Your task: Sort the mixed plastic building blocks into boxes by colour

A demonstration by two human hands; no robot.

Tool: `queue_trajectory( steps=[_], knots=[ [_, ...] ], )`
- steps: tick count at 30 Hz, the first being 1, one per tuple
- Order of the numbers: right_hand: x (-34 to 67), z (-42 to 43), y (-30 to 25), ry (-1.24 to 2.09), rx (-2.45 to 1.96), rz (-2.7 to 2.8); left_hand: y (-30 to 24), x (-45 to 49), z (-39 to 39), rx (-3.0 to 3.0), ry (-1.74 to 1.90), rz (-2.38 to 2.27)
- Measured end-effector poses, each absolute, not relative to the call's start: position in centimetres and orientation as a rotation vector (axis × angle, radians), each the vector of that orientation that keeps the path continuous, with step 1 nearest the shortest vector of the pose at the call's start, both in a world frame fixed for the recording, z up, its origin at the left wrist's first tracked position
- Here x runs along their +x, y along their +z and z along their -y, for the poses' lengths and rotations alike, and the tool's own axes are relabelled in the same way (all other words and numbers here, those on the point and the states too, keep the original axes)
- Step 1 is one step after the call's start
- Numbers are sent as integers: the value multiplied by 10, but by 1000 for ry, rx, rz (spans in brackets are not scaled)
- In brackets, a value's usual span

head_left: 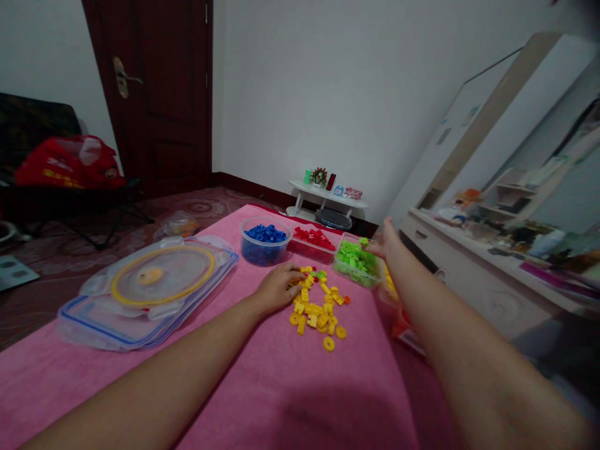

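We rest our left hand (280, 287) at ten o'clock on the yellow pieces (312, 309), fingers curled; whether they grip any, we cannot tell. Toward one o'clock, our right hand (380, 244) is at the green-filled tub (355, 275), a green piece (364, 241) by its fingertips, pinch unclear; releasing low should limit bouncing.

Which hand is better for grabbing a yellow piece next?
Probably the left: the left hand is right beside the yellow pieces, while the right hand is farther off, by the green pieces.
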State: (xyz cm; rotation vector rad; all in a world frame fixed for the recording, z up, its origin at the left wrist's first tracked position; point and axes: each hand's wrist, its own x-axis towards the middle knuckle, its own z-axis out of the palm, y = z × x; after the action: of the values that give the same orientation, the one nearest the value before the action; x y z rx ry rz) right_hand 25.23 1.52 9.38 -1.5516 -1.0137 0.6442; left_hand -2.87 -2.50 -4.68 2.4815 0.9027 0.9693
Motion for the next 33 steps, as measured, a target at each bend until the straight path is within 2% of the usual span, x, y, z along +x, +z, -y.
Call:
queue_trajectory(
  steps=[3, 7, 16, 20, 25, 30, 33],
  knots=[
    [257, -12, 86, 775, -1576, 726, -47, -28, 25, 2467, 970, -911],
    [230, 15, 54, 746, -1257, 748, -44, -29, 27, 2431, 1002, -898],
    [175, 48, -25, 397, -1479, 1629, -38, -29, 29, 2293, 1033, -1043],
    [169, 55, -24, 130, -1714, 1980, -40, -30, 27, 2322, 1012, -1144],
    [166, 61, -12, -234, -1861, 1915, -41, -33, 25, 2292, 946, -1211],
    [156, 49, -13, -95, -1631, 2089, -40, -33, 25, 2246, 1129, -1241],
    [152, 44, -15, -17, -1635, 2154, -38, -31, 26, 2165, 1261, -1187]
  ],
)
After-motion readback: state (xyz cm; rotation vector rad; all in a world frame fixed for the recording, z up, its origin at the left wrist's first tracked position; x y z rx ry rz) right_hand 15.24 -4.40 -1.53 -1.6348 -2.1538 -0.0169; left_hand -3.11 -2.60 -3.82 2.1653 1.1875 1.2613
